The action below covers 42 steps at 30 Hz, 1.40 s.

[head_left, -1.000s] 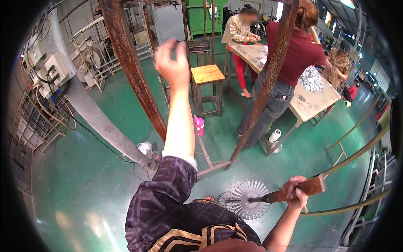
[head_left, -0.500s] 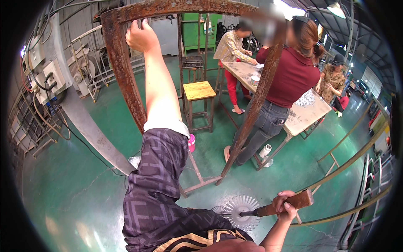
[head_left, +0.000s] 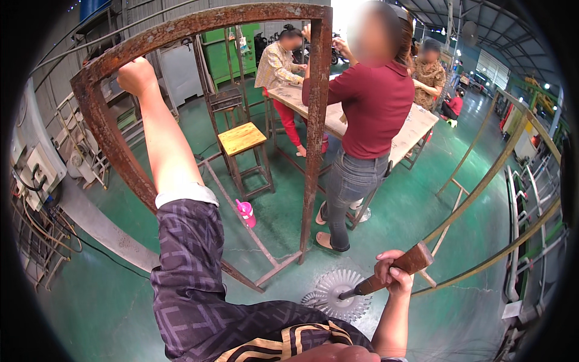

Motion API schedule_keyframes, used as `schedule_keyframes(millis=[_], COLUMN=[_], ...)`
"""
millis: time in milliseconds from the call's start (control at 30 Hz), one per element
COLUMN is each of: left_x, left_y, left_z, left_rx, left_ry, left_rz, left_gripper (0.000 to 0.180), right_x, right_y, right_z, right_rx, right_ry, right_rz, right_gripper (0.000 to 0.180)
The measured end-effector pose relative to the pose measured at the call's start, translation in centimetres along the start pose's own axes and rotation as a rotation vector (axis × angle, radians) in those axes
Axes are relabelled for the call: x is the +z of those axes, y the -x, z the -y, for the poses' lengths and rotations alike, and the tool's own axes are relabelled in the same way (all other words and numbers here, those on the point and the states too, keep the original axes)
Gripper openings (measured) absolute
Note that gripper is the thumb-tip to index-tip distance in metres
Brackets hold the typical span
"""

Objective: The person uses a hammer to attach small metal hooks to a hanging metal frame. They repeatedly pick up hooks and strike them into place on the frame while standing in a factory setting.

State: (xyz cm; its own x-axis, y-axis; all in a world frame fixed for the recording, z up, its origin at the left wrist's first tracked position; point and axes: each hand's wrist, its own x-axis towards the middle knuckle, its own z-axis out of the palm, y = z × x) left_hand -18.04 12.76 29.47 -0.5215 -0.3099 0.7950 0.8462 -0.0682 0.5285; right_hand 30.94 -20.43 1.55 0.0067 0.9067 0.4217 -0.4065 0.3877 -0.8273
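The right hand (head_left: 394, 271) is wrapped firmly around the wooden grip of a tool (head_left: 412, 258). To that hand's left, the tool's dark shaft points at a round metal disc (head_left: 332, 288) with radial slots, and a smaller toothed disc (head_left: 310, 300) shows just beside it. Farther out, the left hand (head_left: 137, 75) is raised, its fingers curled at the top bar of a rusty metal frame (head_left: 202, 20), near the left corner; from this angle I cannot tell whether it clamps the bar. On the green floor (head_left: 283, 220), between the two hands and beyond the right one, stands a pink cup (head_left: 246, 215). Past it, to the left hand's right, is a stool (head_left: 242, 139) with a yellowish top. Beyond the right hand, a person in a dark red top (head_left: 377, 108) stands beside a long desk (head_left: 416, 125). Farther still is a person in a checked shirt (head_left: 275, 66), well right of the left hand.
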Motion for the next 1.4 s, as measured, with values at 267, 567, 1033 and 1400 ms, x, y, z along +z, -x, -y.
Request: schedule_keyframes(millis=[267,567,1033,1400], left_x=[-0.8,-4.8,-20.3,-32.9], left_y=[0.9,7.2,20.0,33.6], left_z=[-1.2,-3.3,-1.5,1.6], left_rx=[-0.155,-0.486,-0.839,-1.045], left_ry=[0.346,1.072,1.22,1.124], left_rz=[0.364,0.584,1.196,1.915], left_gripper=[0.017,0.023,0.033,0.025], right_x=[-0.4,-0.1,-0.3,-0.4], right_y=[0.2,0.4,-0.1,-0.3], right_z=[0.0,-0.1,-0.6,-0.6], right_rx=[-0.012,0.0,-0.055,-0.043], right_ry=[0.044,0.007,0.017,0.026], right_rz=[0.021,-0.009,0.103,0.141], right_gripper=[0.043,0.045,0.04,0.042])
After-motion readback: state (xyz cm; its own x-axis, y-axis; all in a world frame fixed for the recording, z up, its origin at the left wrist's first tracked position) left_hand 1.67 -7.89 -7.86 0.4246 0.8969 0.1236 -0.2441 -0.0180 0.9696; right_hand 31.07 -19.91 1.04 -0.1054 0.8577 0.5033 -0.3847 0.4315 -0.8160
